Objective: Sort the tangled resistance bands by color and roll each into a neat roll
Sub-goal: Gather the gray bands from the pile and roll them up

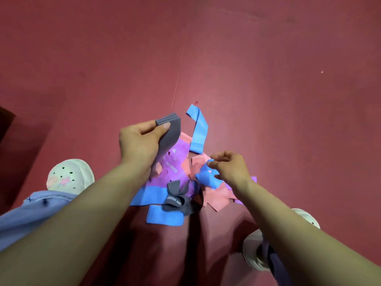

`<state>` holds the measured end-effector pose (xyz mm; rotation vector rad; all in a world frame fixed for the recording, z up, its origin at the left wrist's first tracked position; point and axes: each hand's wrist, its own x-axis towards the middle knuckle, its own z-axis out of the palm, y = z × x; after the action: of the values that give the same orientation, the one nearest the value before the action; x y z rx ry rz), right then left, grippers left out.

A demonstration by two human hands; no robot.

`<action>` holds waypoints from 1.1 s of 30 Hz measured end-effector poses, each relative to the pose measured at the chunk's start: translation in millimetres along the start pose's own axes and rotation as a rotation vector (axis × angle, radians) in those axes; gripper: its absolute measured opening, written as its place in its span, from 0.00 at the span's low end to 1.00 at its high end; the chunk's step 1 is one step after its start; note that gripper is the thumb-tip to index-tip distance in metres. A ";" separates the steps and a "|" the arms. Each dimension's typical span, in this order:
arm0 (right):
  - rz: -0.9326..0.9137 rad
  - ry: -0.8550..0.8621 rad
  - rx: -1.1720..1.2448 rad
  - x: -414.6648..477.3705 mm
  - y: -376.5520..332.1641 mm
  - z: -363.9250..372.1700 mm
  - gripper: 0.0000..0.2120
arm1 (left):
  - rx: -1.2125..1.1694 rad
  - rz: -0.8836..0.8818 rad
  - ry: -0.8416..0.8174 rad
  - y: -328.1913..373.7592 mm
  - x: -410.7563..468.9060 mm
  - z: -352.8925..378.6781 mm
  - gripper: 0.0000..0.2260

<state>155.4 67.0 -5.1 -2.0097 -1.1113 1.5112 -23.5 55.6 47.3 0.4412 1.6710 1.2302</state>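
A tangle of flat resistance bands lies on the dark red floor. My left hand (pixel 142 141) grips a folded stack of grey band (pixel 171 132), lifted above the pile. My right hand (pixel 228 168) pinches a fold of a blue band (pixel 208 176) at the pile's right side. Under them lie a purple band (pixel 175 164) with white print, pink bands (pixel 218 195), wide blue strips (pixel 162 218) and a second, crumpled grey band (pixel 177 200) at the near edge. Another blue band (pixel 199 133) stretches away at the far side.
My two feet in white clogs flank the pile, one at the left (pixel 70 176) and one at the lower right (pixel 257 250). A blue trouser leg (pixel 26 213) fills the lower left. A thin seam (pixel 179 73) runs across the red floor beyond the bands.
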 end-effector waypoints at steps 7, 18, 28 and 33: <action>0.212 -0.067 -0.172 29.9 86.8 39.4 0.12 | 0.039 -0.077 0.077 -55.8 28.9 -8.8 0.04; 0.150 0.018 -0.393 62.1 96.1 82.9 0.13 | 0.028 -0.115 0.090 -86.8 44.1 -14.1 0.10; 0.143 0.010 -0.337 56.6 83.7 69.3 0.14 | -0.002 -0.084 0.116 -71.5 41.6 -15.4 0.09; 0.130 -0.084 -0.381 60.4 93.9 80.9 0.22 | 0.016 -0.100 0.125 -81.9 46.4 -14.5 0.08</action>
<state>120.3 44.8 -136.6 -2.3244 -1.4165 1.5518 -37.1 48.0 -46.7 0.2920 1.7876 1.1915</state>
